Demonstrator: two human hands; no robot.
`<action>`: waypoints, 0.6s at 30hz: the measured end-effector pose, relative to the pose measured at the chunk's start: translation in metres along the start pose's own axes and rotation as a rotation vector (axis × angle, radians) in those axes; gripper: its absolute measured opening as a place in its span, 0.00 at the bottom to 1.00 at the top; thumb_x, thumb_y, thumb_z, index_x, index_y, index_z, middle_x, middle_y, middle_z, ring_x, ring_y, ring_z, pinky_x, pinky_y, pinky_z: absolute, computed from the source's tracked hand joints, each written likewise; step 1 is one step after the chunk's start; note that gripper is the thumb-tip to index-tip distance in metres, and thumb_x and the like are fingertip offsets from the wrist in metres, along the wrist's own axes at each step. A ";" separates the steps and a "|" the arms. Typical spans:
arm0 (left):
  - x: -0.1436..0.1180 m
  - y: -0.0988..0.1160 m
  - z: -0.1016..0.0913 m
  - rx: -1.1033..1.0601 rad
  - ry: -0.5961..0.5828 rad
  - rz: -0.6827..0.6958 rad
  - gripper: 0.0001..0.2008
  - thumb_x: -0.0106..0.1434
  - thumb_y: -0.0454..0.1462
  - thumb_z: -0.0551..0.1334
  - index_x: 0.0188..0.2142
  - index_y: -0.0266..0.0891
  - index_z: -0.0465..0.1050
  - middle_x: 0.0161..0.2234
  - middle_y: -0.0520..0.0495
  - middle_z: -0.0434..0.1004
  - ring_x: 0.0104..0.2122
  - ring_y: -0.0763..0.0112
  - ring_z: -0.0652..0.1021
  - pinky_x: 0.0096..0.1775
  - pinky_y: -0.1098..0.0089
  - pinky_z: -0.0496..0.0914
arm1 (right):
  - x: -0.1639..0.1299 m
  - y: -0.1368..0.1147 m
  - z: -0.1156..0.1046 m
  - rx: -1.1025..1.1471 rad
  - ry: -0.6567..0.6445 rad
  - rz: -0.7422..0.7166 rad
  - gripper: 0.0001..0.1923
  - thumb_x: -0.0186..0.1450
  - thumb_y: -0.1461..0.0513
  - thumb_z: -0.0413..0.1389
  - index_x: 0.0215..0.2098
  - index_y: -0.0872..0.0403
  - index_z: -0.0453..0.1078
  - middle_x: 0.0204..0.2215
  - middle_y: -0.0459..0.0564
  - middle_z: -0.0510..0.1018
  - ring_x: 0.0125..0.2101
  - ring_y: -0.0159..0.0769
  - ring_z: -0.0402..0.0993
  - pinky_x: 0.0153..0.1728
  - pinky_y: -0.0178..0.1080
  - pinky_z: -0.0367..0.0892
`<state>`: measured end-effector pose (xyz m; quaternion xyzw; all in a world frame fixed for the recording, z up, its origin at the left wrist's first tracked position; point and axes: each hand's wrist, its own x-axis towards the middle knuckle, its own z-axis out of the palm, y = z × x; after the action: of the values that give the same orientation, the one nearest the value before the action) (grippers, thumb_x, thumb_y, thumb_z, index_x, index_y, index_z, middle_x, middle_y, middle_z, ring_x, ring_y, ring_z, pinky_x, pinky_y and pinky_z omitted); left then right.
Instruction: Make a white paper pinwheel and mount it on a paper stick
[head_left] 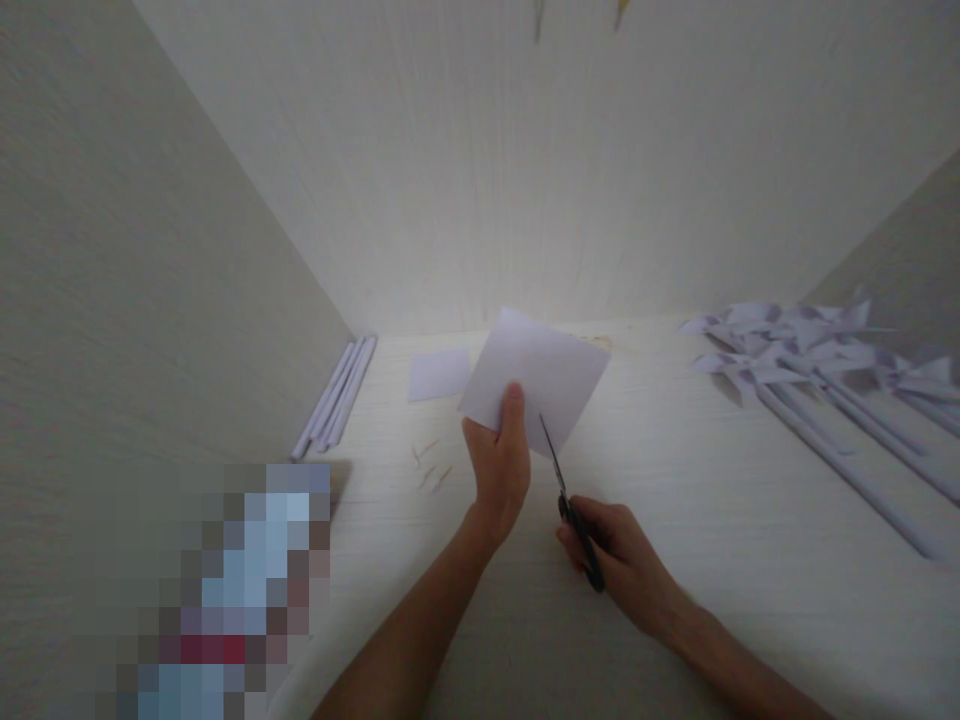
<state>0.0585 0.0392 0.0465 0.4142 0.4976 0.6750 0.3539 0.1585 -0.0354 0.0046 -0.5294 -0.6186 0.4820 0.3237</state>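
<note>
My left hand (501, 460) grips a square sheet of white paper (544, 365) near its lower left edge, thumb on top and the other fingers hidden beneath. In my right hand (611, 545) are black-handled scissors (574, 525). Their blade lies over the lower corner of the sheet, pointing up and to the left. Whether the blades are parted or closed is hard to make out. Behind the held sheet, another piece of white paper (437, 375) lies flat on the white surface.
Several rolled paper sticks (337, 395) lie by the left wall. On the right are several paper pinwheels (780, 350) on rolled sticks. Small thin brownish bits (431, 470) are scattered left of my left hand. A pixelated block (247, 570) hides something at lower left.
</note>
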 end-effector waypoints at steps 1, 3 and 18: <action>0.000 -0.001 0.000 0.000 -0.009 -0.004 0.11 0.53 0.41 0.57 0.25 0.34 0.69 0.23 0.49 0.72 0.25 0.74 0.72 0.28 0.75 0.65 | 0.000 0.000 0.000 0.003 0.000 0.002 0.18 0.57 0.52 0.47 0.17 0.54 0.52 0.13 0.40 0.55 0.15 0.25 0.52 0.16 0.31 0.49; 0.000 -0.001 0.000 -0.005 -0.032 -0.013 0.11 0.53 0.42 0.57 0.23 0.34 0.69 0.22 0.49 0.71 0.24 0.75 0.71 0.27 0.75 0.65 | 0.000 0.000 0.000 0.012 0.002 0.003 0.18 0.57 0.52 0.46 0.17 0.54 0.52 0.13 0.40 0.56 0.15 0.25 0.52 0.16 0.31 0.49; -0.008 0.001 0.001 -0.022 -0.099 -0.023 0.11 0.53 0.41 0.57 0.24 0.34 0.69 0.22 0.49 0.72 0.24 0.74 0.71 0.27 0.74 0.66 | 0.000 -0.004 0.000 0.081 0.030 -0.009 0.19 0.57 0.50 0.46 0.17 0.54 0.54 0.13 0.41 0.57 0.16 0.26 0.53 0.16 0.32 0.51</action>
<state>0.0624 0.0327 0.0456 0.4375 0.4768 0.6549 0.3902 0.1574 -0.0350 0.0087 -0.5203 -0.5959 0.4972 0.3562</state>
